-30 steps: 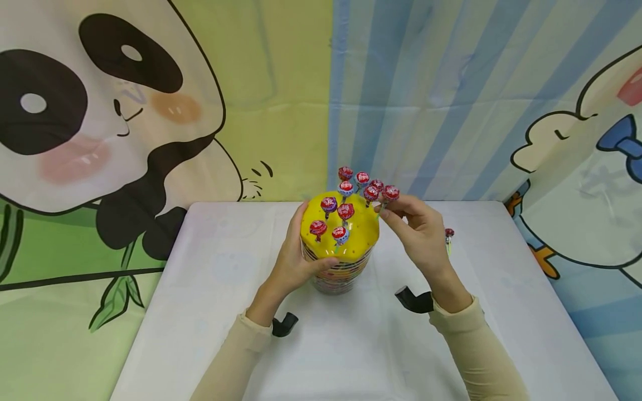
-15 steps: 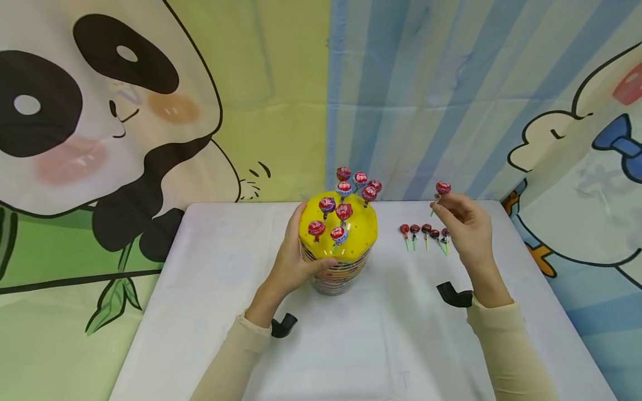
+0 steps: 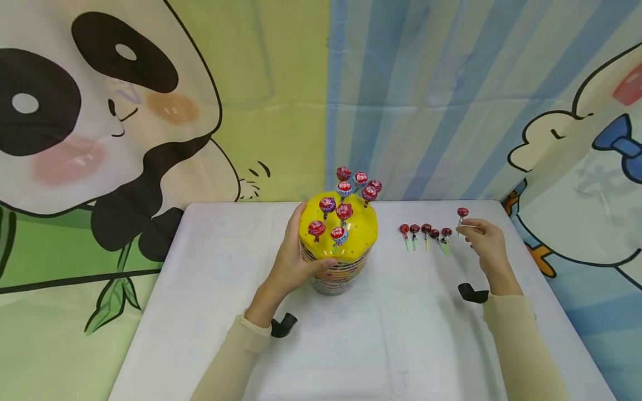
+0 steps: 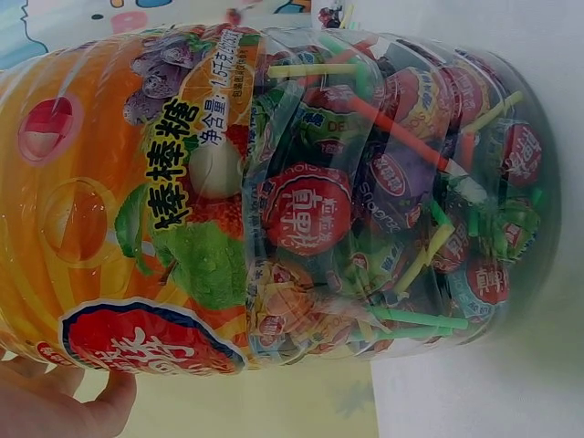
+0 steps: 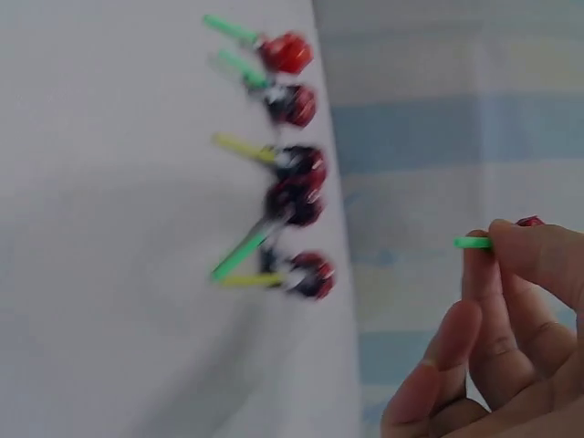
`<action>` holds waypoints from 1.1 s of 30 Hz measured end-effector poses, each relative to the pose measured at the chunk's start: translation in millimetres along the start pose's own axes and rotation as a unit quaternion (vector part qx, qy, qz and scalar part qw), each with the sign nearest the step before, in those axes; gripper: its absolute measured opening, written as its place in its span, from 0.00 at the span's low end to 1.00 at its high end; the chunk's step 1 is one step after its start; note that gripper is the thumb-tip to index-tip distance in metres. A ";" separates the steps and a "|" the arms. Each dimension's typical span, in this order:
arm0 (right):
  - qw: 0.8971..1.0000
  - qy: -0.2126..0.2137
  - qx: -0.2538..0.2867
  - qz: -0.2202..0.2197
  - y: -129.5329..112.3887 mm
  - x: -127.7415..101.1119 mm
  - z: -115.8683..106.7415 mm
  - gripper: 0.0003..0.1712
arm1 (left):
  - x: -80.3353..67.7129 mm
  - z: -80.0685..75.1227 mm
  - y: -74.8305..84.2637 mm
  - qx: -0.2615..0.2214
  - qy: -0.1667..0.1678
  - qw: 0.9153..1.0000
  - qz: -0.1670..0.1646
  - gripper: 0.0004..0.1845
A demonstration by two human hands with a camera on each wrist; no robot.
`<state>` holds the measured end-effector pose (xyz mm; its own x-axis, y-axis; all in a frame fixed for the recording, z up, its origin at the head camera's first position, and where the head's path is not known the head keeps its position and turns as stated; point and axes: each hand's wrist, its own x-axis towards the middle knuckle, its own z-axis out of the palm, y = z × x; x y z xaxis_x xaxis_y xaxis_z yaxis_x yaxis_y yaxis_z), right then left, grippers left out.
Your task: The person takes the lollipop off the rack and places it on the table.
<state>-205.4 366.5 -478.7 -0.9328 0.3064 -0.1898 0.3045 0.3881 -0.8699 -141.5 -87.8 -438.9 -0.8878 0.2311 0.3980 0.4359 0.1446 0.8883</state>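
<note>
A clear plastic jar with a yellow lid stands on the table, wrapped lollipops showing through its wall. Several lollipops stick up from holes in the lid. My left hand grips the jar at its left side, thumb across the front just under the lid. My right hand pinches a red-wrapped lollipop by its green stick, above the table at the right. To the left of that hand, several lollipops lie in a row, sticks toward me.
The white table runs back to a printed curtain with a panda on the left and a duck on the right. A black curved wrist mount sits by the left wrist, another by the right.
My right hand, holding the lollipop, has moved from beside the lid to the right and lower, past the row on the table. The left hand keeps holding the jar.
</note>
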 end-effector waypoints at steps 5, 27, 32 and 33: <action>0.997 -0.019 -0.038 0.063 26.0 16.5 -2.9 0.30 | -0.2 -0.1 1.0 0.000 0.000 1.000 -0.005 0.61; 0.982 -0.021 -0.163 0.097 45.2 26.8 5.2 0.24 | 0.4 -0.2 -0.8 0.015 -0.001 1.000 0.006 0.61; 0.981 -0.015 -0.177 0.074 41.3 22.6 2.9 0.26 | 0.4 -0.1 -2.0 0.015 -0.001 1.000 0.005 0.61; 0.982 -0.012 -0.177 0.067 40.0 21.7 2.3 0.27 | 0.3 0.0 -2.1 0.014 -0.001 1.000 0.004 0.61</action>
<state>-213.9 386.7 -518.7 -0.8826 0.3560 -0.3071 0.4691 0.6241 -0.6248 -142.6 -88.0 -440.6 -0.8836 0.2345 0.4054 0.4477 0.1688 0.8781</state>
